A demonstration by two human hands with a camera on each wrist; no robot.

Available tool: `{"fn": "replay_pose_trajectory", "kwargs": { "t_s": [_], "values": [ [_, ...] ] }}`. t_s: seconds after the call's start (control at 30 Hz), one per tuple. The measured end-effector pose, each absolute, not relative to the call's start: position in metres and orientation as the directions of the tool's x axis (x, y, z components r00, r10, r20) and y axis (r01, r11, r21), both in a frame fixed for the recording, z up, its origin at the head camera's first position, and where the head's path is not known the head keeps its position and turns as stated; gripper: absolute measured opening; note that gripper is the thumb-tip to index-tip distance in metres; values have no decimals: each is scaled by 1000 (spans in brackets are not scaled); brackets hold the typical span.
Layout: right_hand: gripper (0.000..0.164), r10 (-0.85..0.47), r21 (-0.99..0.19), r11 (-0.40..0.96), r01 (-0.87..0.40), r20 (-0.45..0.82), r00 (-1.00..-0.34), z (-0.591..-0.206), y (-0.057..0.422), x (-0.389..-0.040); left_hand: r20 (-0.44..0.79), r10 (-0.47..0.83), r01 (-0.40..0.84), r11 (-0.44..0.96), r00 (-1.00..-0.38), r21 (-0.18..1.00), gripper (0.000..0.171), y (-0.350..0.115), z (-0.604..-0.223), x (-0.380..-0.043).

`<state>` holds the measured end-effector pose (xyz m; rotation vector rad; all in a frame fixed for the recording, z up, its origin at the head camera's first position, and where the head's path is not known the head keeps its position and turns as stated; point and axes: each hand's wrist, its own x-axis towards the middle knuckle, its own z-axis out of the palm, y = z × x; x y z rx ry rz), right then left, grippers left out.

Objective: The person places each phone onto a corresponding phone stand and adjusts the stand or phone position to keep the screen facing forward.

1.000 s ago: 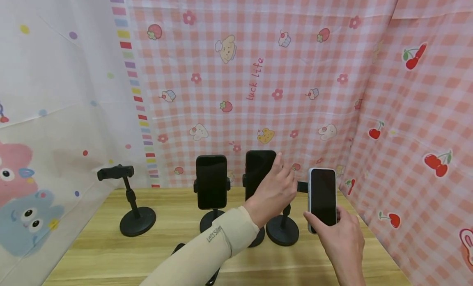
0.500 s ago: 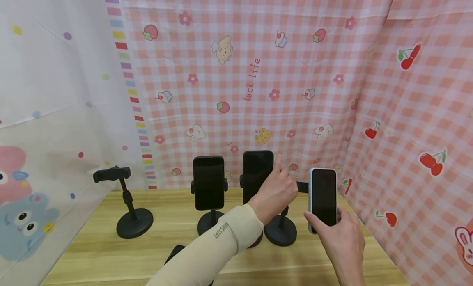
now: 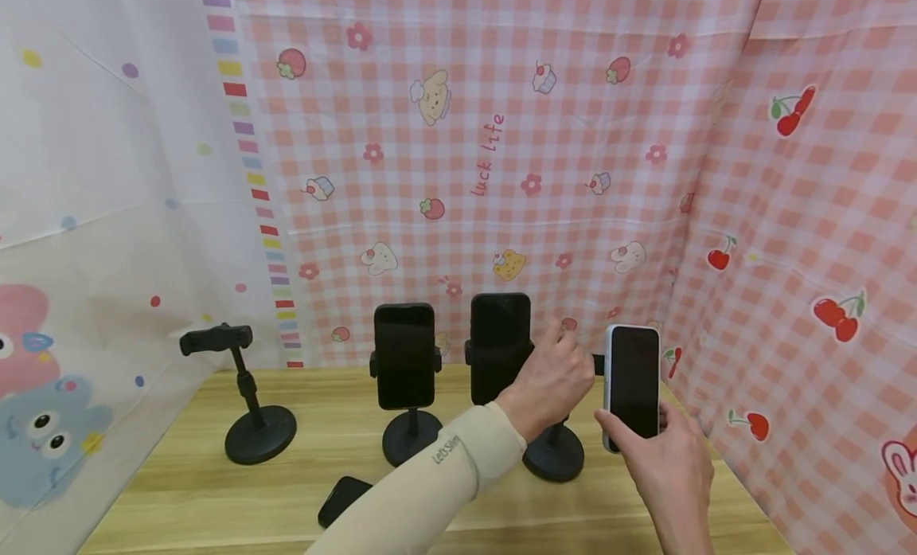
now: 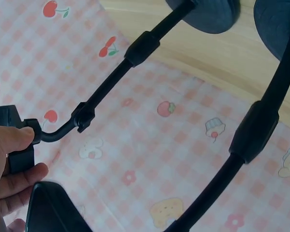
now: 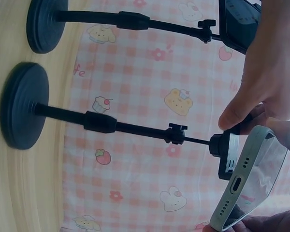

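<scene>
My left hand (image 3: pixel 550 378) grips the clamp (image 4: pixel 20 159) of the rightmost black phone stand (image 3: pixel 553 453), thumb on its back and fingers curled round one end. In my right hand (image 3: pixel 669 467) is a phone in a pale case (image 3: pixel 634 384), held upright by its lower edges, dark screen facing me. The right wrist view shows the phone's bottom edge with its charging port close beside the clamp jaw. Just left of my left hand, a black phone (image 3: pixel 499 324) stands in another stand, whose lower part is hidden behind my sleeve.
Farther left, a phone (image 3: pixel 404 356) is upright in a stand (image 3: pixel 411 437). A stand with a bare clamp (image 3: pixel 247 396) is at the far left. Another black phone (image 3: pixel 342 499) lies on the wooden table (image 3: pixel 179 499), partly under my sleeve. Patterned cloth (image 3: pixel 458 141) surrounds the table.
My left hand has moved right, its raised index finger now lowered, and the rightmost stand has shifted right with it. The phone in my right hand has also moved slightly right.
</scene>
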<state>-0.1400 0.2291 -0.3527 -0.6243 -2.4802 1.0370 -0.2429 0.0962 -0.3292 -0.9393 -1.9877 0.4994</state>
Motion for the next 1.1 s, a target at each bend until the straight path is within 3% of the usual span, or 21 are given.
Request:
{"fn": "replay_pose_trajectory", "kwargs": {
  "t_s": [0.27,0.4,0.6,0.87,1.1],
  "values": [
    [92,534,-736,636,234,199,-822,-352,231,-141,601,731,422,680,-325,-599,25,106,-338,-240],
    [92,534,-737,634,234,199,-822,-352,232,-142,603,711,432,701,-362,-567,20,104,-339,-239],
    [92,524,-737,639,220,208,-826,-352,233,-143,632,674,541,718,-382,-439,22,103,-339,-238],
    [97,501,-749,629,209,185,-846,-353,231,-148,570,649,644,722,-505,-252,30,101,-335,-234],
    [86,483,-741,647,181,215,-849,-352,230,-150,553,618,693,715,-559,-98,26,98,-332,-231]
  ]
}}
